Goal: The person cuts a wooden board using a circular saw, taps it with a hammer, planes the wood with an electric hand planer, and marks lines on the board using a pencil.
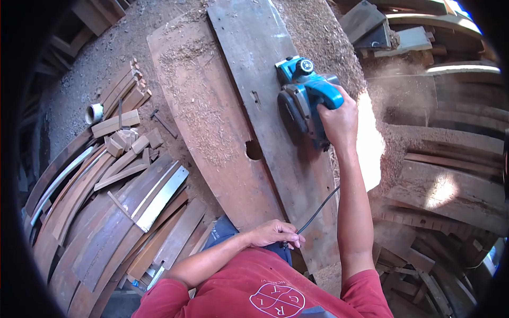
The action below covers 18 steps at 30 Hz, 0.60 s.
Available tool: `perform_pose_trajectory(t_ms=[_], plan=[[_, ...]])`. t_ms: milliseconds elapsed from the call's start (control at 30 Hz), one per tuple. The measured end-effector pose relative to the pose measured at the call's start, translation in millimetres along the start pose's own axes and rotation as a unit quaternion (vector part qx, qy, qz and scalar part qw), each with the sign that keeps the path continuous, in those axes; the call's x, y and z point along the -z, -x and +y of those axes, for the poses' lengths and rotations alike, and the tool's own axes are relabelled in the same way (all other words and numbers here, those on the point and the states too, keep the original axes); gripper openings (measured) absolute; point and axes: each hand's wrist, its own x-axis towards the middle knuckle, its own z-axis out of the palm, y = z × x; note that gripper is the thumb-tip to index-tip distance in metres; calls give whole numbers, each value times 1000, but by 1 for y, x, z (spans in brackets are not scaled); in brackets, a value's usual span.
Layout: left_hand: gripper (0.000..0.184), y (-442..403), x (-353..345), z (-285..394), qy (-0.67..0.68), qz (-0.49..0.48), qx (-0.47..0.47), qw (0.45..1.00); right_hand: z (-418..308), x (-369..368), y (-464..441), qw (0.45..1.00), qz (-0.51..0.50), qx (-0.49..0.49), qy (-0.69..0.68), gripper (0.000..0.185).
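Shaving-strewn ground [324, 47]; board [268, 132] judged part-planed, grey far stretch [249, 45] remaining; planer [296, 103] clasped in right grip [339, 119], cord [319, 211] pinched in left grip [277, 233].

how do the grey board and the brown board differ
The brown board is strewn with shavings, while the grey board is mostly bare.
The brown board's left edge curves; the grey board's left edge looks straight.
The grey board has the planer on it; the brown board has no tool on it.
Both are long and run lengthwise away from the person.
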Motion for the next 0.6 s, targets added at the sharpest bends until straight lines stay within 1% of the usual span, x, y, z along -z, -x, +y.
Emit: perform_pose_trajectory(t_ms=[33,67,133,167,200,233,267,333,367,433,467,500,567,600], plan=[[35,1,0,7,8,21,0,1000,-6,-3,-8,1000,3,5,6,47],[35,2,-1,13,6,22,-4,1000,-13,-5,-15,1000,1,-6,13,45],[37,2,-1,24,87,55,-2,995,-25,-8,-29,1000,0,-2,19,45],[37,0,1,28,87,56,-6,995,-29,-11,-36,1000,-1,-3,24,44],[37,-3,2,32,91,62,-45,993,-31,-14,-42,1000,-3,0,25,44],[37,-4,2,38,94,68,-84,990,-32,-19,-50,999,10,32,23,43],[37,-3,3,45,94,69,-86,989,-33,-23,-59,997,23,65,22,41],[38,1,2,70,116,100,-39,988,-44,-29,-77,998,7,54,30,39],[38,-1,3,71,115,100,-42,987,-49,-32,-87,998,1,44,42,37],[39,-4,7,69,145,107,-80,980,-58,-40,-106,997,10,53,46,37],[42,-4,13,67,154,83,-80,981,-63,-45,-115,997,19,59,51,37],[42,-3,15,65,155,85,-83,981,-69,-48,-124,997,17,62,51,37],[44,-3,14,56,220,73,-73,970,-80,-53,-143,997,8,63,35,37],[49,-11,23,30,173,49,-101,978,-82,-58,-155,997,5,74,14,37]])
